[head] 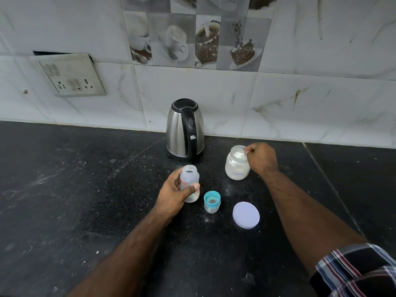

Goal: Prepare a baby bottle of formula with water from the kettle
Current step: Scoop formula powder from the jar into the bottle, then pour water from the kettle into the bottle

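Note:
A steel kettle (184,129) with a black lid and handle stands against the wall, lid closed. My left hand (174,192) grips the open, clear baby bottle (189,179) upright on the black counter (85,189); a little white powder lies in its bottom. My right hand (260,158) pinches the handle of a small scoop (244,150) that dips into the open jar of white formula powder (236,166). The bottle's teal cap with its teat (212,201) stands between the bottle and the jar's white lid (246,215).
A wall socket plate (71,75) hangs on the tiled wall at the left. Specks of powder lie scattered on the counter around the bottle. A seam in the counter (321,174) runs diagonally at the right.

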